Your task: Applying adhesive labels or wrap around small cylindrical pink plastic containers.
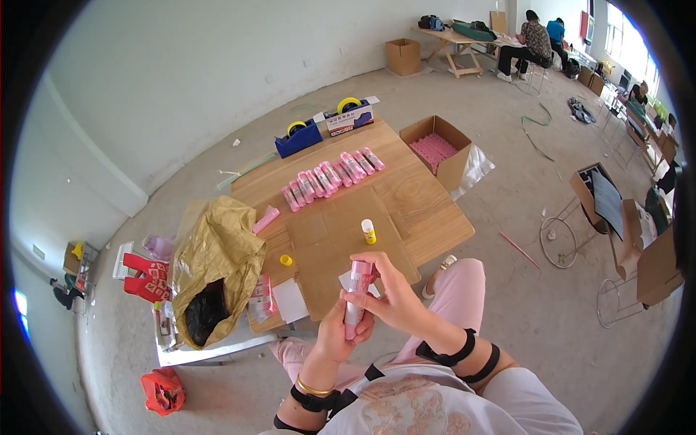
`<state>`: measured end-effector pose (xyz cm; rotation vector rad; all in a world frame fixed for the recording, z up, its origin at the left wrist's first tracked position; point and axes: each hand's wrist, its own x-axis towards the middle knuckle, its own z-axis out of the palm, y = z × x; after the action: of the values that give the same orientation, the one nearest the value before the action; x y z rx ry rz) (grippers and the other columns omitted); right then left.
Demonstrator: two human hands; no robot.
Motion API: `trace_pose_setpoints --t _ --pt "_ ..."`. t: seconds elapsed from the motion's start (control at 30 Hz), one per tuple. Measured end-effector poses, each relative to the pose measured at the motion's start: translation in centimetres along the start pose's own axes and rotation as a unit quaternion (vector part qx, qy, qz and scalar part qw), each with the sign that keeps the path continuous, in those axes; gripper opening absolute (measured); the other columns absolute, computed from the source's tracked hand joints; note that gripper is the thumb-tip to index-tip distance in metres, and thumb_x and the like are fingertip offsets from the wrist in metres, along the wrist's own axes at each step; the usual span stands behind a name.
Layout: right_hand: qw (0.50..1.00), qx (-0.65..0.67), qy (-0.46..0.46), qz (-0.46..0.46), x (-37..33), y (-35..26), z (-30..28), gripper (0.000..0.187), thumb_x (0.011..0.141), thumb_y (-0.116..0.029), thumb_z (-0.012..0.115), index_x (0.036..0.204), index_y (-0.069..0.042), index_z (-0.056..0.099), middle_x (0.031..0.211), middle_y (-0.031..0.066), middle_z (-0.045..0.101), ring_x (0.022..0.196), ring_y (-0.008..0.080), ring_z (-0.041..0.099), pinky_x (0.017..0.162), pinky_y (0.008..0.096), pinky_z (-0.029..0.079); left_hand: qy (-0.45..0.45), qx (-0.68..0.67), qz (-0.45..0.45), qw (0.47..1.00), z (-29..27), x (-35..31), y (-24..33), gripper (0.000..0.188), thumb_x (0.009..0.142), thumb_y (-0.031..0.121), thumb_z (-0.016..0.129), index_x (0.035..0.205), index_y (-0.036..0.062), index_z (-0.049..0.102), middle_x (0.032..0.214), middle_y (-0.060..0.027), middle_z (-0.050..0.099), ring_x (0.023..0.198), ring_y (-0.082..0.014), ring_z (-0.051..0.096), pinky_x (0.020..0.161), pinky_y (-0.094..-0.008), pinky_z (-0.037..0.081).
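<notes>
Over the near edge of the table, both hands are closed round a pink-and-white tube (357,296) held upright at a slight tilt. My left hand (338,332) wraps its lower part. The fingers of my right hand (395,293) press on its upper part. Just beyond, a yellow glue stick with a white end (368,232) stands on a flat cardboard sheet (330,250). To the left lie a yellow cap (286,259), a white paper sheet (291,301) and a loose pink piece (267,220). Several similar pink tubes (320,178) line up across the table.
Two tape dispensers (299,138) stand at the far table edge. A cardboard box (451,161) holding pink items is on the right. A gold sack (217,250) with a black bag inside is at the left; a red bag (163,391) sits on the floor. People work farther off.
</notes>
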<state>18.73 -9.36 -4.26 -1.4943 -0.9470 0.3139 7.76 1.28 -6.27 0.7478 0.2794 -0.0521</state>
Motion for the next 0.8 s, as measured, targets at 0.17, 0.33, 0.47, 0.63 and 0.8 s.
trace_pose_setpoints --t 0.17,0.33,0.47,0.63,0.8 --pt "0.997 0.043 0.049 -0.031 -0.4 0.0 -0.1 0.033 0.085 -0.018 0.065 0.108 -0.003 0.046 0.082 0.0101 0.055 0.068 0.0202 0.054 0.063 0.0300 0.045 -0.005 0.059 0.010 0.998 1.0 -0.6 -0.4 0.051 0.097 0.048 0.023 0.101 0.0059 0.051 0.053 -0.0016 0.041 0.040 -0.0097 0.032 0.039 -0.0223 0.027" --pt "0.996 0.061 0.062 0.009 -1.0 -0.5 -0.8 0.019 0.090 -0.017 0.058 0.096 -0.003 0.047 0.075 0.0072 0.054 0.064 0.0153 0.053 0.060 0.0280 0.044 -0.052 0.079 -0.018 0.995 1.6 -1.3 0.0 0.053 0.098 0.047 0.021 0.099 0.0033 0.052 0.051 -0.0006 0.040 0.039 -0.0095 0.031 0.039 -0.0230 0.026" --pt "0.990 0.126 0.054 0.019 -1.2 -0.4 -1.4 0.024 0.097 -0.026 0.044 0.099 -0.003 0.050 0.075 0.0015 0.051 0.069 0.0069 0.048 0.061 0.0210 0.041 -0.089 0.072 -0.033 0.993 1.4 -1.8 0.1 0.055 0.098 0.047 0.021 0.100 0.0012 0.053 0.049 0.0000 0.038 0.038 -0.0089 0.029 0.039 -0.0229 0.026" --pt "0.985 0.164 0.048 -0.004 -1.3 0.2 -1.7 0.032 0.099 -0.032 0.036 0.104 -0.003 0.051 0.084 0.0021 0.052 0.075 0.0084 0.048 0.070 0.0225 0.040 -0.070 0.044 -0.014 0.996 1.1 -2.3 0.8 0.053 0.098 0.046 0.023 0.100 0.0010 0.052 0.050 0.0001 0.038 0.038 -0.0088 0.029 0.039 -0.0226 0.025" --pt "0.992 0.119 0.040 -0.009 -1.9 -0.5 -1.5 0.033 0.099 -0.031 0.036 0.107 -0.003 0.051 0.092 0.0026 0.051 0.079 0.0092 0.048 0.073 0.0234 0.040 -0.042 -0.075 0.040 0.995 0.7 -2.1 1.4 0.049 0.098 0.042 0.025 0.100 0.0006 0.052 0.051 -0.0009 0.038 0.038 -0.0098 0.031 0.039 -0.0230 0.027"
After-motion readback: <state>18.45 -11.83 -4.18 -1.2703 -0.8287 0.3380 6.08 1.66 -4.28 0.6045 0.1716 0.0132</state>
